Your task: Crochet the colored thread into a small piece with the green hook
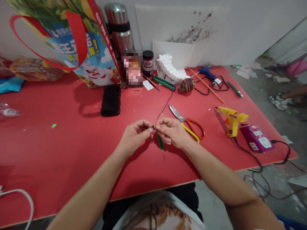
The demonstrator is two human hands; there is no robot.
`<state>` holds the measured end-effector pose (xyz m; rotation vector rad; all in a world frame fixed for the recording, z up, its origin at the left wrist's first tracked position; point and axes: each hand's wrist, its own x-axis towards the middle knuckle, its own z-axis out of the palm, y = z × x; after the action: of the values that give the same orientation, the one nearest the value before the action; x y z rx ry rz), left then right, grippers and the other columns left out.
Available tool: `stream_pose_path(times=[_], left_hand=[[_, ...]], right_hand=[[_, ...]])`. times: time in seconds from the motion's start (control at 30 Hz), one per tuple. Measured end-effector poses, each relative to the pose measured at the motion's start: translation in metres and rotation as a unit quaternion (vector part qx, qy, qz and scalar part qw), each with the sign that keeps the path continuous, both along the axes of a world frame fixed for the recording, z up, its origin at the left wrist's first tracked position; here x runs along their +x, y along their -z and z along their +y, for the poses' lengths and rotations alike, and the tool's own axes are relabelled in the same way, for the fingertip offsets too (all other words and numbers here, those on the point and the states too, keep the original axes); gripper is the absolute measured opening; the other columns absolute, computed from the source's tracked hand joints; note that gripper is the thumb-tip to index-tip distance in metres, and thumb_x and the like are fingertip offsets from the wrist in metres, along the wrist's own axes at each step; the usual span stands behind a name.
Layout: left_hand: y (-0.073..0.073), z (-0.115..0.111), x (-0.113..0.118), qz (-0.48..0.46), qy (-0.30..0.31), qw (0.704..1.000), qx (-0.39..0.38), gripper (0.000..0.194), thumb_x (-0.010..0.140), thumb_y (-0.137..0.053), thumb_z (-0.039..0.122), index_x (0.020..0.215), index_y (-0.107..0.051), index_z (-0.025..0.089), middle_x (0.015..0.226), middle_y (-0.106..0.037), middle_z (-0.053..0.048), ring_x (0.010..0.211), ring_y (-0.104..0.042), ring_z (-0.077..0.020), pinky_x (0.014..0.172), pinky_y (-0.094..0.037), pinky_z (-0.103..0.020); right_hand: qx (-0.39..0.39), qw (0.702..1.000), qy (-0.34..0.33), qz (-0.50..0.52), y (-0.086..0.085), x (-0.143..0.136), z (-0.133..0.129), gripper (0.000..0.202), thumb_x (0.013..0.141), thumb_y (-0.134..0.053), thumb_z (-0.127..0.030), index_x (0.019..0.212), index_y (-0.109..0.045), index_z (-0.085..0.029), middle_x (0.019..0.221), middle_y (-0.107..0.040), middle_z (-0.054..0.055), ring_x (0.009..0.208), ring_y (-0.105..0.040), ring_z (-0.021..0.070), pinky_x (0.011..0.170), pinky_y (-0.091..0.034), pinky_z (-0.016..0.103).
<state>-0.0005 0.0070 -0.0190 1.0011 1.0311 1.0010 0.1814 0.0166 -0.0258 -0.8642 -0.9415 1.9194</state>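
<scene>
Green wire stem (160,143) sits at frame centre, pinched at its top between the fingertips of the left hand (134,135) and the right hand (172,131), both closed on it above the red table (59,143). A thin thread (165,107) runs from the pinch toward the yarn ball (187,85) at upper centre. Scissors (188,123) lie just right of the right hand, with the yellow glue gun (231,119) further right.

bare forearms, no sleeves, white tee w/ orange-brown print
</scene>
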Motion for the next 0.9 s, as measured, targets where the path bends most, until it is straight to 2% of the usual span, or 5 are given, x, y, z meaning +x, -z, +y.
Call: stream_pose_path(times=[0.13,0.3,0.47,0.6,0.9], left_hand=[[0.0056,0.0024,-0.0043,-0.013,0.01,0.999,-0.035,0.022,0.083,-0.079,0.036,0.081,-0.071,0.017,0.069,-0.064,0.0,0.059,-0.053,-0.01,0.057,-0.041,-0.023],[0.0081,0.004,-0.0067,0.006,0.047,0.998,-0.043,0.023,0.082,-0.083,0.036,0.08,-0.072,0.015,0.068,-0.064,-0.001,0.058,-0.052,-0.009,0.056,-0.038,-0.022],[0.0058,0.0035,-0.0027,-0.033,0.009,0.998,-0.055,0.021,0.079,-0.085,0.034,0.079,-0.073,0.016,0.065,-0.065,0.0,0.055,-0.054,-0.0091,0.056,-0.043,-0.022],[0.0044,0.0028,0.0005,-0.043,-0.031,0.997,-0.061,0.024,0.076,-0.086,0.035,0.079,-0.072,0.016,0.064,-0.065,0.0,0.051,-0.053,-0.0087,0.05,-0.041,-0.021],[0.0068,0.0022,-0.0016,-0.054,-0.021,0.996,-0.063,0.025,0.082,-0.081,0.041,0.082,-0.076,0.017,0.07,-0.068,-0.003,0.054,-0.055,-0.01,0.048,-0.042,-0.022]], right_hand=[[0.042,0.997,0.002,-0.062,-0.0028,0.001,-0.0006,0.017,0.081,-0.075,-0.029,0.081,-0.062,-0.018,0.047,-0.055,-0.01,0.031,-0.036,0.0025,0.031,-0.026,0.014],[0.068,0.993,0.002,-0.101,-0.0006,0.0018,-0.0005,0.017,0.083,-0.074,-0.03,0.083,-0.063,-0.018,0.046,-0.052,-0.01,0.032,-0.037,0.0031,0.033,-0.027,0.015],[0.053,0.997,0.034,-0.052,0.0013,0.0029,0.0016,0.022,0.089,-0.072,-0.039,0.089,-0.063,-0.019,0.056,-0.06,-0.007,0.035,-0.042,0.0038,0.035,-0.031,0.016],[0.06,0.996,0.031,-0.06,0.0005,0.0015,0.0015,0.025,0.083,-0.078,-0.039,0.09,-0.064,-0.019,0.054,-0.057,-0.009,0.038,-0.044,0.0051,0.039,-0.037,0.018],[0.066,0.995,0.023,-0.072,0.0018,0.0018,0.0018,0.018,0.083,-0.075,-0.031,0.083,-0.062,-0.019,0.05,-0.053,-0.01,0.036,-0.04,0.0036,0.038,-0.031,0.017]])
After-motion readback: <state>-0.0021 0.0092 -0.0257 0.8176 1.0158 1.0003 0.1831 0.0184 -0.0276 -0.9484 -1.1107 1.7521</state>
